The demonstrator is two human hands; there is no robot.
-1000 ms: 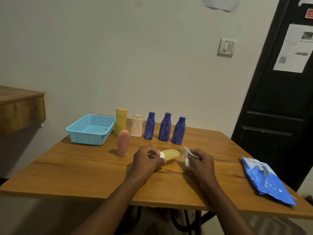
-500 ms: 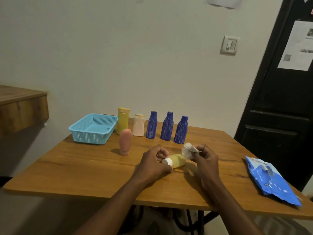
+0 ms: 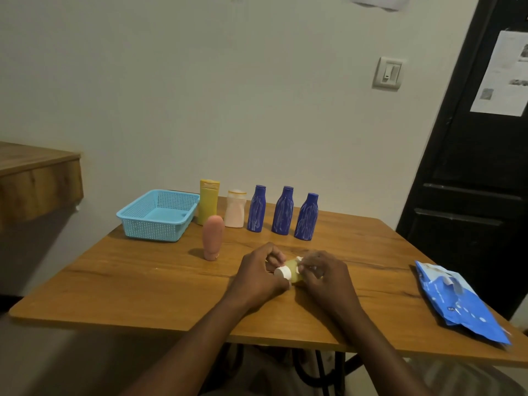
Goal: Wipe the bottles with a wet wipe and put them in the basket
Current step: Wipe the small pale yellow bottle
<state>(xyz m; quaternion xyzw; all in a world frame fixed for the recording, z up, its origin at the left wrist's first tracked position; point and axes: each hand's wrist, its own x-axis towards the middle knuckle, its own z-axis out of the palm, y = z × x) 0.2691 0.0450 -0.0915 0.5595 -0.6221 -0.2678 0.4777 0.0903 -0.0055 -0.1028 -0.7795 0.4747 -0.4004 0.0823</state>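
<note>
A small yellow bottle with a white cap lies sideways between my hands over the table's middle. My left hand grips its cap end. My right hand wraps a white wet wipe round the bottle's body; most of the wipe is hidden under my fingers. The light blue basket stands at the back left with no bottle inside. Beside it stand a tall yellow bottle, a pale pink bottle and three dark blue bottles. A pink tube stands in front of them.
A blue wet wipe pack lies at the table's right edge. The wooden table stands against a wall. A wooden shelf juts out on the left, and a black door stands on the right.
My right hand has brought the wipe from beside the bottle onto its body. Both hands and the bottle have shifted slightly to the right.
</note>
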